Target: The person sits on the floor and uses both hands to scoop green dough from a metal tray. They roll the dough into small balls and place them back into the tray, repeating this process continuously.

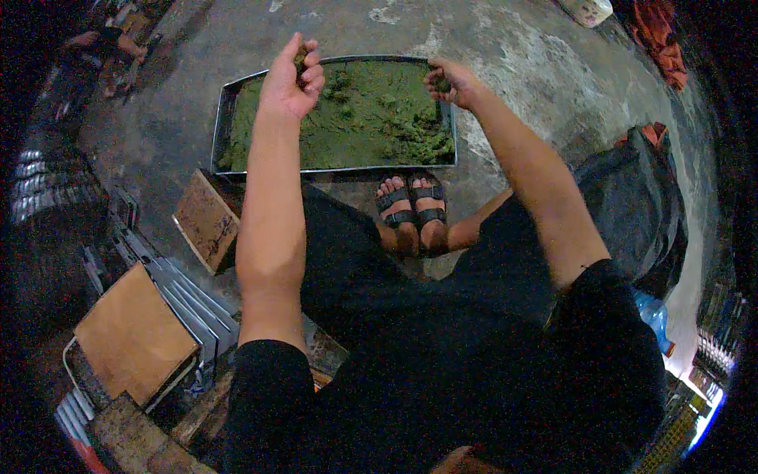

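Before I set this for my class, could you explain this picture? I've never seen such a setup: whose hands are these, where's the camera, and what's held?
There is no machine: these are a person's own bare hands. A fisheye camera worn on the head looks down, so straight edges bend. On the concrete floor, just beyond the wearer's black two-strap sandals, sits a shallow metal tray of crumbly green material. The left hand, over the tray in this view, holds a dark greenish clump. The right hand, near the tray's far right corner, is curled; it may hold some too, but I cannot be sure.
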Demonstrator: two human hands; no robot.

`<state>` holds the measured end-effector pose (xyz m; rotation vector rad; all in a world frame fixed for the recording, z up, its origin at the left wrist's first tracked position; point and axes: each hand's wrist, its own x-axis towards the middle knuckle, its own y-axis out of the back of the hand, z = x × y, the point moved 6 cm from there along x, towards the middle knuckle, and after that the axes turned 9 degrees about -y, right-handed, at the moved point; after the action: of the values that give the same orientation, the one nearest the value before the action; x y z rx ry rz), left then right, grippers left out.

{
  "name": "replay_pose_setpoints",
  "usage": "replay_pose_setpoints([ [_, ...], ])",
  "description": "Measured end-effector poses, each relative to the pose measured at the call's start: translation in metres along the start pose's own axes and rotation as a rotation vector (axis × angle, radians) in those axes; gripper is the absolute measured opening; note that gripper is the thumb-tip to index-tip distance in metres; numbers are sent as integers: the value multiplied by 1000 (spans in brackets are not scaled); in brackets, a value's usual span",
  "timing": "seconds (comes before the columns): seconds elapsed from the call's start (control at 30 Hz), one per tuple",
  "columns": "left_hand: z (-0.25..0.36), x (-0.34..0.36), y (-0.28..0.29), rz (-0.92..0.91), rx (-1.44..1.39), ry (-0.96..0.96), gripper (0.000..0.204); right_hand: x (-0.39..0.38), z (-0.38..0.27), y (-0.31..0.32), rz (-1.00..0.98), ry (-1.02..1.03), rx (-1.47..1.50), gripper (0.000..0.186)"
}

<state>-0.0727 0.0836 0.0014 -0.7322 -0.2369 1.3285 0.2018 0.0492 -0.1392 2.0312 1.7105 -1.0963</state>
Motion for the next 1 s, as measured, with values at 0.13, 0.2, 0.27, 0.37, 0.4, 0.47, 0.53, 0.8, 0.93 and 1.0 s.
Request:
replay_pose_setpoints([
  [0.13, 10, 11, -2, -56, 97, -21, 43, 71, 45, 37, 265, 167, -1119, 32],
  [0.2, 22, 10, 32, 31, 178, -102, 47, 49, 70, -11, 260, 248, -1523, 39],
  [0.27, 18, 8, 15, 61, 235, -21, 45, 56, 106, 18, 293, 257, -1745, 45],
  [0.37, 19, 5, 7, 165, 406, -29, 45, 50, 134, 43, 412, 404, -1931, 39],
  [0.4, 20, 3, 7, 187, 439, -34, 45, 53, 142, 48, 437, 454, -1970, 37],
  [0.47, 24, 2, 12, 236, 493, -60, 46, 65, 152, 56, 415, 523, -2050, 34],
  [0.53, 18, 6, 21, 151, 442, -41, 45, 83, 160, 54, 290, 595, -2135, 32],
  [0.8, 36, 0, 33, 213, 540, -215, 44, 85, 171, 50, -39, 675, -2076, 38],
  [0.93, 19, -3, 24, 193, 571, -201, 50, 92, 215, 93, 72, 617, -1746, 46],
  [1.0, 1, 16, 10, 113, 501, -246, 49, 94, 200, 115, 201, 390, -1462, 39],
])
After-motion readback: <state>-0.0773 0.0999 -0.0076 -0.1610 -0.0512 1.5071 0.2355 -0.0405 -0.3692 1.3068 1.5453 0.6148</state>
